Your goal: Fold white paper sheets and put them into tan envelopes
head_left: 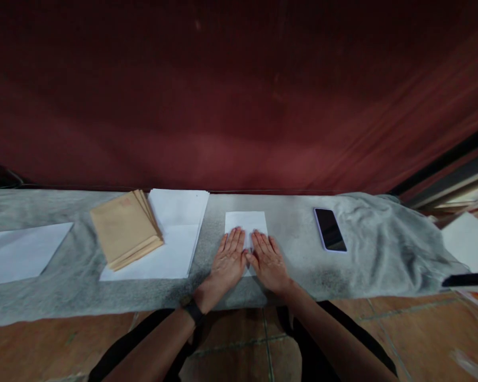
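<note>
A small white rectangle of paper, which looks folded, lies on the grey cloth in front of me. My left hand rests flat on its left half, fingers stretched out and pointing away from me. On the right half, my right hand lies flat in the same way. The thumbs meet or nearly meet over the middle of the paper. Both palms hide much of its lower part. Neither hand grips anything.
Left of my hands, a stack of brown envelopes lies partly over white paper sheets. Another white sheet is farther left. A phone lies to the right on the grey cloth. A dark red wall-like surface stands behind.
</note>
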{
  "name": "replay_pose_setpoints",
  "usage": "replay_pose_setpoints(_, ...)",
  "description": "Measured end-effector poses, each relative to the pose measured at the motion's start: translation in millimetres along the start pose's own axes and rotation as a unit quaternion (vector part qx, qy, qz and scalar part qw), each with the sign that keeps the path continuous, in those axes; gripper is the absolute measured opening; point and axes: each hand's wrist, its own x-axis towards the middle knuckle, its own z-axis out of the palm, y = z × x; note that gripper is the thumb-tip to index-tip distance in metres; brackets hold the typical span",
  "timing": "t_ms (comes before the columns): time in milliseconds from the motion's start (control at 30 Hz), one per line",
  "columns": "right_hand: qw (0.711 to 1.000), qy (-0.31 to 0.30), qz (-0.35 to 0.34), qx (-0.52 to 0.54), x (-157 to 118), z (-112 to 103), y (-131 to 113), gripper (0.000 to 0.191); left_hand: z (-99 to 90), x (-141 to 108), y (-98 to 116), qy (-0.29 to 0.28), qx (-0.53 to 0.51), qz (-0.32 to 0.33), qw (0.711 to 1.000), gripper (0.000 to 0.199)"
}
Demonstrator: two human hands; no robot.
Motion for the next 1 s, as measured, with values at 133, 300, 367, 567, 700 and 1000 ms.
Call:
replay_pose_setpoints(133,1.000,0.003,0.016,-0.013,-5,-4,12,0.061,-7.9,-2,-10,0.009,-0.011,-0.029,0.999,0.060)
replay_pose_setpoints(300,0.999,-0.016,0.039,-0.024,-11,-8,24,0.063,-13.2,-8,-18,0.006,-0.011,-0.047,0.999,0.065)
replay_pose_setpoints(367,0.999,-0.018,0.045,-0.025,-13,-9,27,0.063,-14.1,-11,-20,0.005,-0.008,-0.054,0.998,0.065)
replay_pose_setpoints(567,0.998,-0.005,0.057,-0.022,-20,-8,38,0.064,-14.3,-17,-31,0.019,-0.008,-0.074,0.997,0.066)
replay_pose_setpoints(700,0.997,0.011,0.071,-0.022,-21,-11,39,0.064,-19.3,-19,-27,0.045,-0.015,-0.082,0.995,0.064)
replay_pose_setpoints(1000,0.998,-0.010,-0.056,0.030,-31,-15,3,0.058,-20.5,-42,15,-0.012,-0.025,0.090,0.996,0.056)
